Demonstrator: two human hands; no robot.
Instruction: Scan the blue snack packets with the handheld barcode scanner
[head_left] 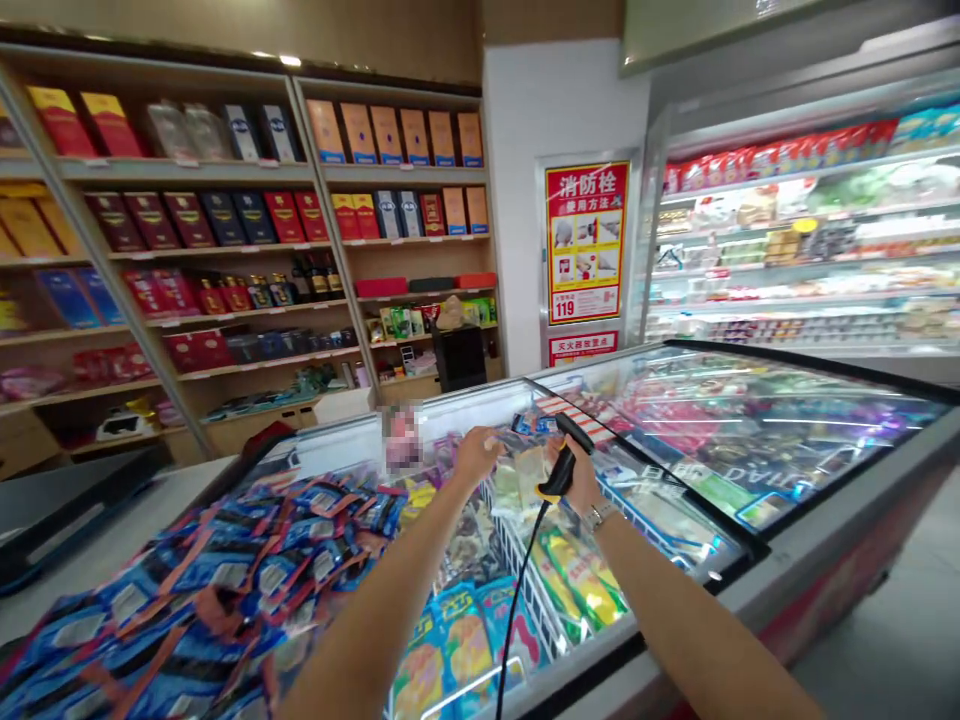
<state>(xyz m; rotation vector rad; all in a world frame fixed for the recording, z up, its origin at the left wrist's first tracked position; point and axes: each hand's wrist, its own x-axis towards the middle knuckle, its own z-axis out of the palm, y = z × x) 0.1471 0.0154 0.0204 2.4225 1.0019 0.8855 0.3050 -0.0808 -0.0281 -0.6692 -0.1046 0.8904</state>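
My right hand (579,485), with a watch (600,515) at the wrist, is wrapped around the grip of a black and yellow barcode scanner (564,465). Its black cord (517,600) hangs down toward the bottom of the view. To its left, my left hand (476,455) reaches over the opened chest freezer (352,432) with its fingers curled in. What those fingers hold, if anything, is too small to make out. Pale bags (529,470) lie close to both hands. Nearer to me in the freezer are blue and yellow packets (465,640) and yellow-green packs (581,580).
Blue and pink packets (322,530) are heaped at the left. A white wire divider (525,595) runs through the freezer. A glass lid (750,420) covers its right part. Shelves of boxed bottles (217,220) and a lit fridge (810,250) stand behind, with a fire-hydrant sign (587,240) between.
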